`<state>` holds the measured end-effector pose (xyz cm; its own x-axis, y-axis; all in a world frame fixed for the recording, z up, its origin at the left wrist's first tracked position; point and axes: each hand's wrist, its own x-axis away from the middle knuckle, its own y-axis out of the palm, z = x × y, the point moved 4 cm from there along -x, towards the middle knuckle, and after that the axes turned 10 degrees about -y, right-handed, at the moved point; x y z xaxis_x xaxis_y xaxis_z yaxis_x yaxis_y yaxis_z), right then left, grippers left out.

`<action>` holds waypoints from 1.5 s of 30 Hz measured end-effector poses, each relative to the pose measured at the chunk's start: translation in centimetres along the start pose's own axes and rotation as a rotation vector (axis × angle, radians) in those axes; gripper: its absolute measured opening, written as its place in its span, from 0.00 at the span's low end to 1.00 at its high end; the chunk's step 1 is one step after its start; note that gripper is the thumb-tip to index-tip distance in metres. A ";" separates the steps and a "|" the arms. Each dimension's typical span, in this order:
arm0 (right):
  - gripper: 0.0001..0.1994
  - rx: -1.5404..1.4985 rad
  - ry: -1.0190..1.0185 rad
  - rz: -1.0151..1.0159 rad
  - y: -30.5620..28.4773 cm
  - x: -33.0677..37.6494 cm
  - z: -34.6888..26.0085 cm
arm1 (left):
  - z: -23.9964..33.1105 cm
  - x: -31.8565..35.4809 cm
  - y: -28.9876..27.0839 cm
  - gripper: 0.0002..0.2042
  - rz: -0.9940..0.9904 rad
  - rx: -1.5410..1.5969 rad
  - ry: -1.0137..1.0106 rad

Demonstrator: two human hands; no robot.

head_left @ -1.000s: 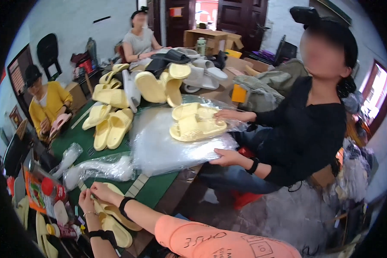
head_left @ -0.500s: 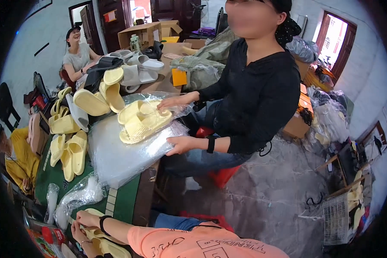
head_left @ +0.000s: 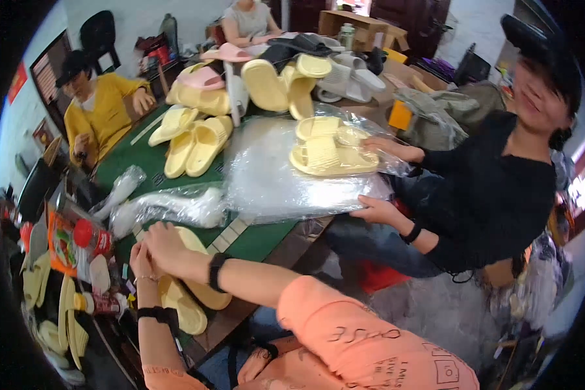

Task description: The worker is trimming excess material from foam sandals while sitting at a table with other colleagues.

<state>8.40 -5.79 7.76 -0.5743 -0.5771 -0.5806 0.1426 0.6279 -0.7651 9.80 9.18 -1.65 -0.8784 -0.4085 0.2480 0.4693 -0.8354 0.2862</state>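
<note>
My right hand [head_left: 169, 249] reaches across the table with its fingers curled down, touching my left hand [head_left: 143, 263]. Both hands are closed close together, and whatever lies between their fingers is hidden. Just beside them, at the table's near edge, are two pale yellow slippers: one slipper [head_left: 208, 286] under my right wrist and another slipper [head_left: 183, 307] nearer me. Beyond my hands lie clear-wrapped white foot-shaped forms [head_left: 175, 207]. Farther right, a co-worker's hand [head_left: 393, 148] rests at a pair of yellow slippers [head_left: 325, 156] on a stack of clear plastic bags [head_left: 260, 175].
Several more yellow slippers [head_left: 198, 146] stand on the green table top [head_left: 127, 166]. Grey slippers [head_left: 348, 78] are piled at the back. A red-lidded jar [head_left: 91, 237] and an orange packet [head_left: 62, 244] crowd my left side. A person in yellow [head_left: 104, 127] sits at the far left.
The view has swung left, so the table and co-workers appear shifted right. My hands have risen from the slippers' straps toward the slippers' far left side and remain together. The co-worker still handles the slippers.
</note>
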 end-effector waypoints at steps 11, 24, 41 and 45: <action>0.26 -0.340 -0.090 -0.257 3.2 9.8 -0.3 | 0.6 1.1 4.4 0.02 -0.090 -0.124 -0.104; 0.12 -0.029 -0.042 -0.179 -10.4 7.3 3.5 | 7.5 5.4 3.0 0.14 0.014 -0.184 0.068; 0.19 0.608 0.465 -0.273 -14.4 13.0 27.0 | 22.5 14.8 -14.4 0.35 0.733 -1.741 0.669; 0.22 0.314 0.544 -0.105 -12.1 9.4 19.8 | 22.6 14.0 -27.0 0.48 0.691 -1.812 0.497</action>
<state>17.23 -29.15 6.06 -0.9138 -0.2276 -0.3365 0.2451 0.3519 -0.9034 -13.19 34.32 14.97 -0.7159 -0.5455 -0.4357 0.3369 0.2767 -0.9000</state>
